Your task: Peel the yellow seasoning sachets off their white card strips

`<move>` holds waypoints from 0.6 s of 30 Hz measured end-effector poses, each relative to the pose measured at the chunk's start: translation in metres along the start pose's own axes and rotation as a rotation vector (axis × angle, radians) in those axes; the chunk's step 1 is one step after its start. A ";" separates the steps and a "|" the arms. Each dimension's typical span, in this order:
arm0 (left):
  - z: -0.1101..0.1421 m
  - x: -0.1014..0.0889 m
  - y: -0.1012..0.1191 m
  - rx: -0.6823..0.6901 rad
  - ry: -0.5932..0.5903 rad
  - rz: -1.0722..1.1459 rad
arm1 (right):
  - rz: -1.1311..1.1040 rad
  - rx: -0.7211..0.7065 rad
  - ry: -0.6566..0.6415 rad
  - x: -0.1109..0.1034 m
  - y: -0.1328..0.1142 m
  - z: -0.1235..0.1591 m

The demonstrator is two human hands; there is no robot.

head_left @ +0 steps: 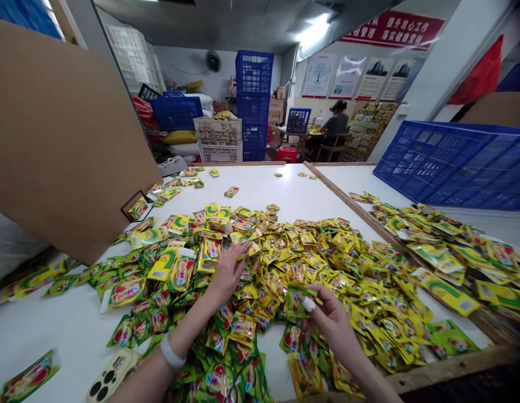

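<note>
My left hand (229, 270) reaches into the middle of the pile, over small yellow cartons (210, 252). Its fingers are stretched out and apart, touching the cartons and packets there. A pale band circles the left wrist. Near the front, my right hand (332, 318) pinches a green foil packet (298, 301) between thumb and fingers, just above the pile. A white covering sits on the right thumb. Yellow packets (327, 252) are heaped to the right of centre. Green packets (220, 380) with red fruit prints lie at the front and left.
A phone (112, 374) lies at the front left. On the left stands a large cardboard sheet (66, 140). A wooden strip (347, 198) divides the table; beyond it are flat cartons (436, 254) and a blue crate (457, 162). A person (337, 124) sits in the background.
</note>
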State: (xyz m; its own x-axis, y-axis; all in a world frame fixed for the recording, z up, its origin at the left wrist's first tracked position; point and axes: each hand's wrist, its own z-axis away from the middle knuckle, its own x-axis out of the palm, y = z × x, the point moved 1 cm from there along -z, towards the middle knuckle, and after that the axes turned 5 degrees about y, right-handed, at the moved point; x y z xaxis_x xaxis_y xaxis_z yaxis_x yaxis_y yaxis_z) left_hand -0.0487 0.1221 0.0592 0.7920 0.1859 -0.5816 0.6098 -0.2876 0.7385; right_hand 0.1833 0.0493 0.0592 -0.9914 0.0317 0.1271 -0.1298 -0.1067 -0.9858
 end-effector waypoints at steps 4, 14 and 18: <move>0.043 -0.014 0.031 -0.317 -0.111 0.482 | -0.043 -0.101 -0.047 0.010 -0.039 -0.003; 0.114 -0.005 0.073 -0.714 -0.444 1.100 | 0.105 -0.331 -0.350 0.062 -0.057 -0.004; 0.118 -0.003 0.067 -0.646 -0.400 0.983 | 0.324 -0.484 -0.452 0.057 -0.054 -0.003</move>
State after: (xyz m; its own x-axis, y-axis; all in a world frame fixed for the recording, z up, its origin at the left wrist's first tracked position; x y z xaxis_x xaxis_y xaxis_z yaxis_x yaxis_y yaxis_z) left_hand -0.0138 -0.0085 0.0705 0.9256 -0.1779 0.3341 -0.2442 0.3936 0.8863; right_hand 0.1341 0.0595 0.1192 -0.9025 -0.3512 -0.2492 0.0898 0.4126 -0.9065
